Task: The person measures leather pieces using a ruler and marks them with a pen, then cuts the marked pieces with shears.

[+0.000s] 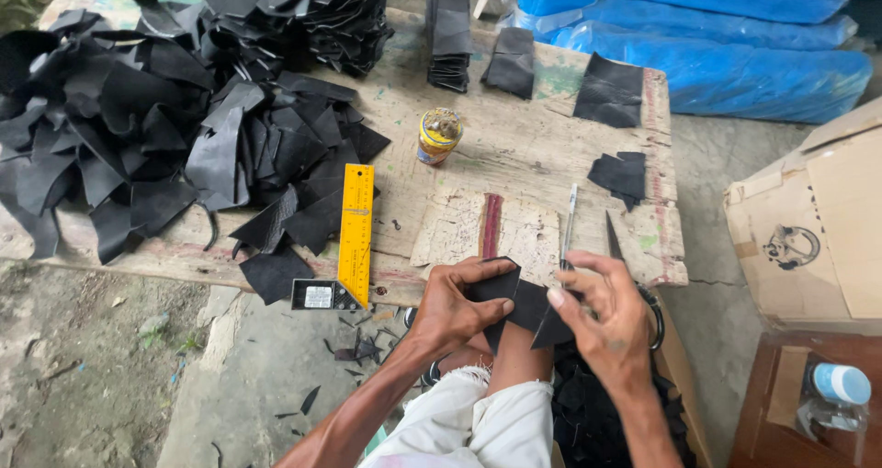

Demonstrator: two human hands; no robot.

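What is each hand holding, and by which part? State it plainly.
Both hands grip one black leather piece: the left hand pinches its left edge, the right hand its right edge. Scissors also seem held in the right hand.

Yellow square ruler (356,232), small tin (438,135), blue rolls (726,73) — cardboard box (818,229).

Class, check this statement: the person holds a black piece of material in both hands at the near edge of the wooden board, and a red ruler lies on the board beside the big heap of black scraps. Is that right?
Not quite. The ruler is yellow, not red, as the head view shows. The rest stands: the left hand and right hand both hold the black piece at the near edge of the wooden board, and the ruler lies beside the heap of black scraps.
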